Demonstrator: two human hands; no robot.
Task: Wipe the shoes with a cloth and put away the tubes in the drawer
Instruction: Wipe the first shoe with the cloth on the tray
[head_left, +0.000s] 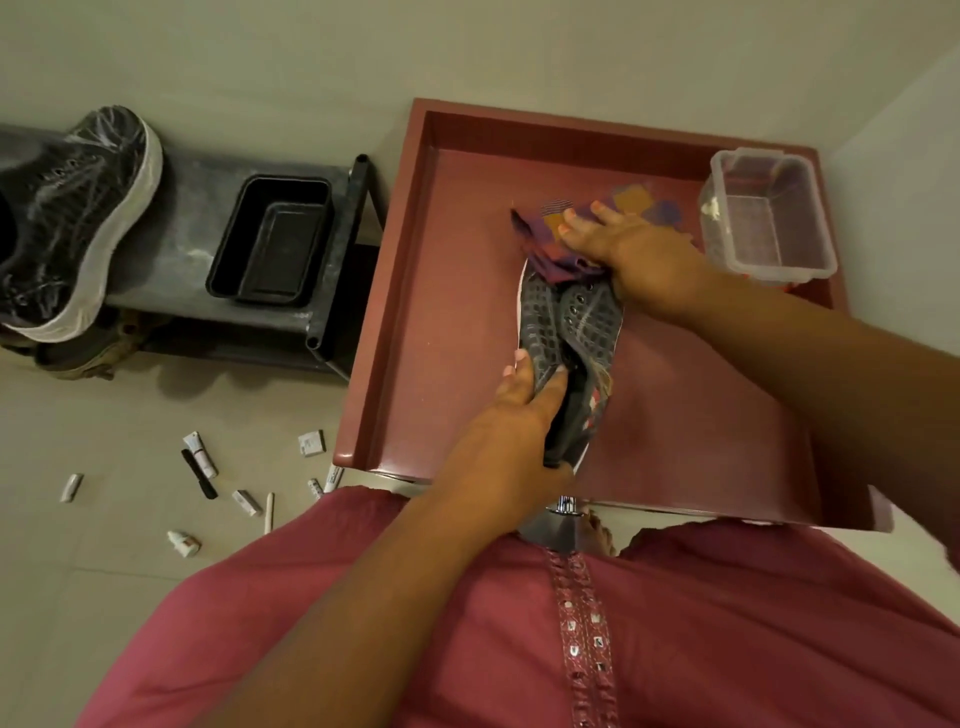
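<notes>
- Gripping the grey shoe (569, 332) at its heel end: left hand (511, 415), fingers curled round the collar, shoe lying on the maroon drawer (415, 322) floor, mid-drawer.
- Right hand (631, 249) at the shoe's toe end, fingers flat, pressing the patterned cloth (550, 244) onto the toe.
- Drawer walls show on left, far and right sides; bare floor left of the shoe and to its right.
- One clear plastic box (769, 218) in the drawer's far-right corner.
- Floor left of drawer: about eight small tubes (200, 454) and packets scattered, apart from each other.
- Beyond them, a dark rack (171, 249): one second shoe (78, 208), one black tray (272, 241).
</notes>
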